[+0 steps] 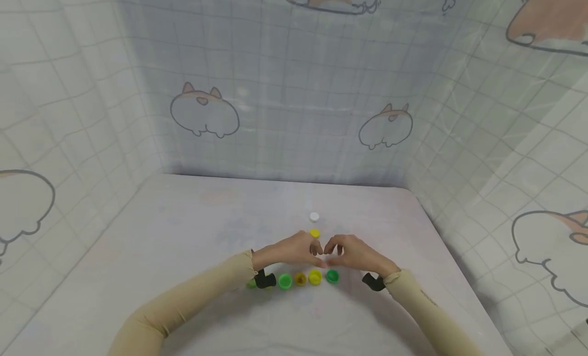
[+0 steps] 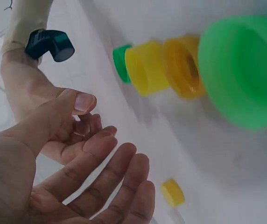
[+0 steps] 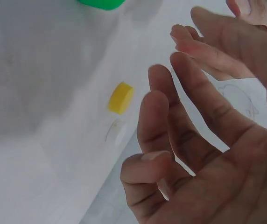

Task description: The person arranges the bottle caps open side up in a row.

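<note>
My left hand point(image 1: 296, 248) and right hand point(image 1: 356, 253) hover above the table, fingertips close together and nothing held in either. Loosely curved fingers show on the left hand point(image 2: 101, 186) in its wrist view, and likewise on the right hand point(image 3: 213, 135) in its own. Below them runs a row of small round cups: a light green cup point(image 1: 285, 281), an amber cup point(image 1: 300, 279), a yellow cup point(image 1: 315, 277) and a dark green cup point(image 1: 333, 276). Just beyond the hands lie a small yellow disc point(image 1: 314, 233) and a white disc point(image 1: 314, 217).
Another green piece point(image 1: 251, 284) is partly hidden by the left wrist's black camera mount point(image 1: 265, 280). A second black mount point(image 1: 374, 282) sits under the right wrist. The pale cloth-covered table point(image 1: 220, 208) ends at hanging patterned curtains point(image 1: 294, 90) at the back and sides.
</note>
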Available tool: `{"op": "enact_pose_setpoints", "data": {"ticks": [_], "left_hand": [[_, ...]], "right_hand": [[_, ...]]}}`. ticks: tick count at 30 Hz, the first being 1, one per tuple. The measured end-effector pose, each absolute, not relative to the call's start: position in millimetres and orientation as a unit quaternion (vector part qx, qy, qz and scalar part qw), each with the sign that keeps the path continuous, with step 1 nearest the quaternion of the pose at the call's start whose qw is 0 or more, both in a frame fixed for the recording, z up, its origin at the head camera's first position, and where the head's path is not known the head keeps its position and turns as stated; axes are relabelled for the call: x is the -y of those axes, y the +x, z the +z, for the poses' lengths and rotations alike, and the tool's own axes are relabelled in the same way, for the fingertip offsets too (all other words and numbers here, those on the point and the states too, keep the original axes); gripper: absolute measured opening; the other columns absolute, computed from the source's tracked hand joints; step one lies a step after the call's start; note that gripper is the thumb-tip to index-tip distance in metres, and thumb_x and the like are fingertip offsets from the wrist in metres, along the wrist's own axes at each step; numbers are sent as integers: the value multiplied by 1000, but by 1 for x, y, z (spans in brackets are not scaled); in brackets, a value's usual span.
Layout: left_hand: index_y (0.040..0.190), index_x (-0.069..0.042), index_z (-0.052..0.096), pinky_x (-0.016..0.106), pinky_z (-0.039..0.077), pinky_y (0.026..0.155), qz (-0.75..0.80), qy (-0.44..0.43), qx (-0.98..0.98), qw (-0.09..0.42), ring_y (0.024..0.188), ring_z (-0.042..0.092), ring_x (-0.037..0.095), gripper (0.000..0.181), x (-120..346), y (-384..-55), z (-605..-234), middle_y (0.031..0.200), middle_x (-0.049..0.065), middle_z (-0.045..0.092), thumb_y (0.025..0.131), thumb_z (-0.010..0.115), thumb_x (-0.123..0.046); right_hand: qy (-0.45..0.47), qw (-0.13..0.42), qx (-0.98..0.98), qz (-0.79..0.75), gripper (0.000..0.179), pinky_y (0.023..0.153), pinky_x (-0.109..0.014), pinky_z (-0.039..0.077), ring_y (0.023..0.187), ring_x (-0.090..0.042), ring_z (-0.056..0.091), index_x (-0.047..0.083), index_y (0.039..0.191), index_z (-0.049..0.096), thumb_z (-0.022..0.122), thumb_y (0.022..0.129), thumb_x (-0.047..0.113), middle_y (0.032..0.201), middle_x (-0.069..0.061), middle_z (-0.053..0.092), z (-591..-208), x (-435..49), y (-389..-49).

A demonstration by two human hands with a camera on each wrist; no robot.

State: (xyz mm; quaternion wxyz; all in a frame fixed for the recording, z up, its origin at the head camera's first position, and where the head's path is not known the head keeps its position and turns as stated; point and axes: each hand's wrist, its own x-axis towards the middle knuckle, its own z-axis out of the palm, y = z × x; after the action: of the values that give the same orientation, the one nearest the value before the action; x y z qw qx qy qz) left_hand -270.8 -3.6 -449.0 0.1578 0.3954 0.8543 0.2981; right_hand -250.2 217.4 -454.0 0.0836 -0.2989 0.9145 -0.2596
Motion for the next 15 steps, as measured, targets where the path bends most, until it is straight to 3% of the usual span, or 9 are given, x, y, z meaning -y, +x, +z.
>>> {"op": "enact_pose_setpoints", "data": {"ticks": [9, 15], "left_hand": [[101, -9, 74, 21, 49, 64, 297, 365, -869, 154, 74, 60, 6, 34, 11, -298, -452, 86, -4, 69, 80, 78, -35], [103, -2, 73, 23, 49, 65, 314, 329, -880, 138, 72, 61, 9, 33, 13, -319, -457, 83, 1, 70, 79, 80, -24]], "right_hand": [[-282, 68, -918, -272, 33, 71, -25, 48, 86, -16, 57, 12, 112, 68, 75, 84, 28, 107, 2, 68, -456, -214, -275], [-243, 59, -928, -276, 36, 69, -26, 48, 84, -15, 57, 10, 112, 68, 78, 82, 26, 105, -4, 68, -460, -208, -295]]}}
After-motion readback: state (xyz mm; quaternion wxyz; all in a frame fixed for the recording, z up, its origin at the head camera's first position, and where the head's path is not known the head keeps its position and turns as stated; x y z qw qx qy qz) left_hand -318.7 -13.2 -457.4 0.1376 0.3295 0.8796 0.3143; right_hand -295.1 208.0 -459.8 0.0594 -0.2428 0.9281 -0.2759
